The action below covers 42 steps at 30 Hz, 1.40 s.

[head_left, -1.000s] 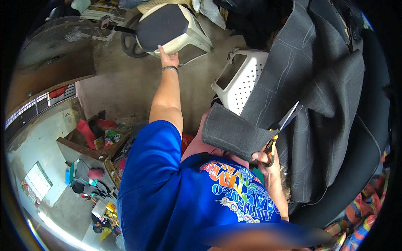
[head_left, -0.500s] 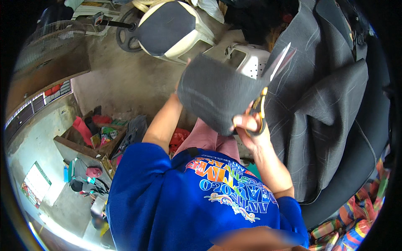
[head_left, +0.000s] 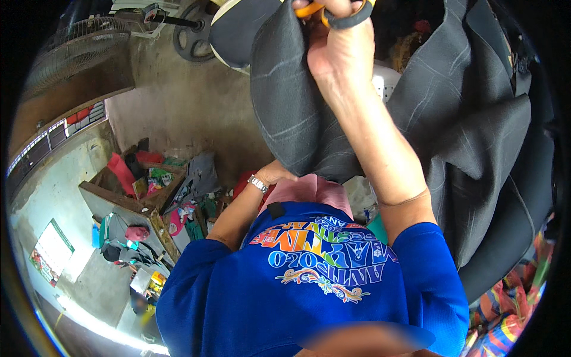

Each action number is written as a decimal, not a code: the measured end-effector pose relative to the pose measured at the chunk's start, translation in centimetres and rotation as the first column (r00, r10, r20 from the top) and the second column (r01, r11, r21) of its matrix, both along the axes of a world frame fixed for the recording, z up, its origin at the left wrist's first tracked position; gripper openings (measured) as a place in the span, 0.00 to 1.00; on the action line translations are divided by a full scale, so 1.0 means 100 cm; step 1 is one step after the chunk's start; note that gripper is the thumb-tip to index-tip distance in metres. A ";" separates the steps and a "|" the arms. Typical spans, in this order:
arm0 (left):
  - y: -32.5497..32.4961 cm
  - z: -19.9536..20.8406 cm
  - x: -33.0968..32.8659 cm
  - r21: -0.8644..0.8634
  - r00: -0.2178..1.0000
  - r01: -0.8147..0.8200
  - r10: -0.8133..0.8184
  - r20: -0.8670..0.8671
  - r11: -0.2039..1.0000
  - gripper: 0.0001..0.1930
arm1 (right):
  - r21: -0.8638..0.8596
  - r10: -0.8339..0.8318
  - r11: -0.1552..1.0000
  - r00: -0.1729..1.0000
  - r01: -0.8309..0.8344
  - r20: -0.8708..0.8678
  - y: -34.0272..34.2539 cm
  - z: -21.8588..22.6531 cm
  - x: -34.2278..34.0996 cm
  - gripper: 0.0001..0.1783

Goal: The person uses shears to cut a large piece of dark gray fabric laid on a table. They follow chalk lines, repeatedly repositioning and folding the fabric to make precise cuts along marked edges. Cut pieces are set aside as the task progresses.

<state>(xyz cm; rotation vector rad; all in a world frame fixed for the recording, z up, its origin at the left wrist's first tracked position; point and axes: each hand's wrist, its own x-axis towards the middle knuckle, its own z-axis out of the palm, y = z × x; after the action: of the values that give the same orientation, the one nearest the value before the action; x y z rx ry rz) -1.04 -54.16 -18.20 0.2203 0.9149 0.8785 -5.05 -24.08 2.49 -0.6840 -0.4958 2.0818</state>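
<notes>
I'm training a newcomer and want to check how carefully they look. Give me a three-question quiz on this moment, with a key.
1. Which hand holds the scissors?
2. True or false: a metal band circles the left wrist.
3. The fabric nearest the scissors is: A) plain red; B) dark grey with pale lines; C) striped yellow.

Key: 1. The right hand. 2. True. 3. B.

Illumination is moderate, peaking at 8 o'clock, where a white strip [head_left: 98, 331] glares. Deep shadow fills 1 o'clock. A blurred patch [head_left: 372, 338] lies at 5 o'clock. Central shirt print [head_left: 333, 256] is sharp; edges bow toward the black rim.
</notes>
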 end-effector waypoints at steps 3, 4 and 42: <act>0.027 0.016 0.000 -0.109 0.882 0.253 -0.275 -0.382 0.961 0.44 | 0.063 -0.068 0.995 0.993 0.074 -0.093 0.016 -0.001 -0.009 0.07; 0.037 0.023 0.001 -0.016 0.851 0.152 -0.139 -0.506 0.988 0.35 | 0.007 -0.075 0.997 0.992 0.076 -0.099 0.023 0.001 -0.013 0.08; 0.177 -0.062 -0.162 0.321 -0.272 0.172 0.358 -0.893 0.931 0.17 | 0.515 -0.254 0.843 0.731 -0.153 0.633 0.123 -0.149 0.132 0.20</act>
<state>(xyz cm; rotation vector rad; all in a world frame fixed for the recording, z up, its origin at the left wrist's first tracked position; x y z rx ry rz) -17.26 -36.43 -24.45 1.4507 2.4650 0.8746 8.20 -11.83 -12.39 -1.0928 -1.4080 1.4429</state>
